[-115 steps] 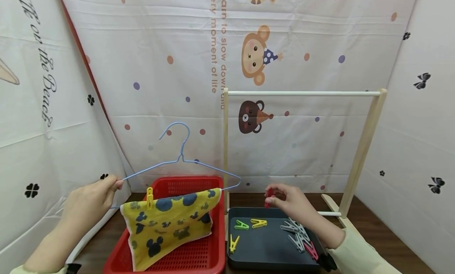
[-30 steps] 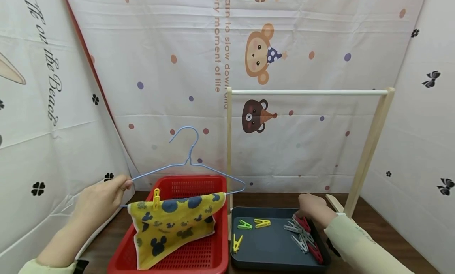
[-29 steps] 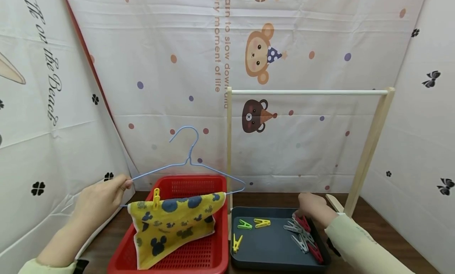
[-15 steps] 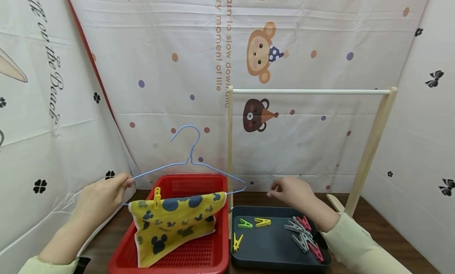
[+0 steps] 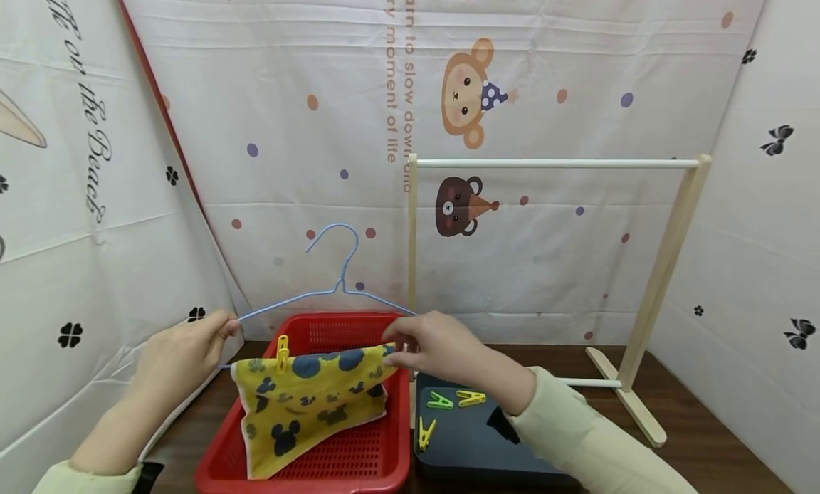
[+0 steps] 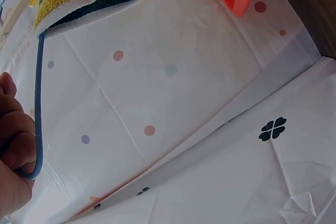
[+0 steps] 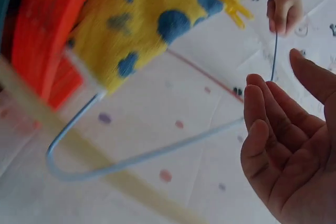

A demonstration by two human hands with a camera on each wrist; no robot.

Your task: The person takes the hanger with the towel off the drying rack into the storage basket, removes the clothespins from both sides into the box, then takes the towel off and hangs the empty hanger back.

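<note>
My left hand (image 5: 182, 359) grips the left end of a blue wire hanger (image 5: 346, 265), holding it upright. Over its bottom bar hangs a yellow towel (image 5: 320, 401) with blue mouse-head prints, fastened near its left end by a yellow clothespin (image 5: 282, 354). In the head view my right hand (image 5: 442, 348) is at the towel's upper right corner, covering the hanger's right end. From the right wrist view, its fingers (image 7: 257, 145) are loosely bent and hold nothing visible; the hanger wire (image 7: 157, 150) runs behind them.
A red basket (image 5: 402, 444) stands under the towel. Beside it a dark grey tray (image 5: 461, 448) bears a green clothespin (image 5: 440, 400) and yellow ones (image 5: 470, 397); my right sleeve hides its right side. A wooden rack (image 5: 666, 266) with a white bar (image 5: 551, 164) stands behind.
My right hand had a red clothespin, which now lies with the grey ones in the tray's right side in later frames. The hand has since moved left to the towel's right corner.
</note>
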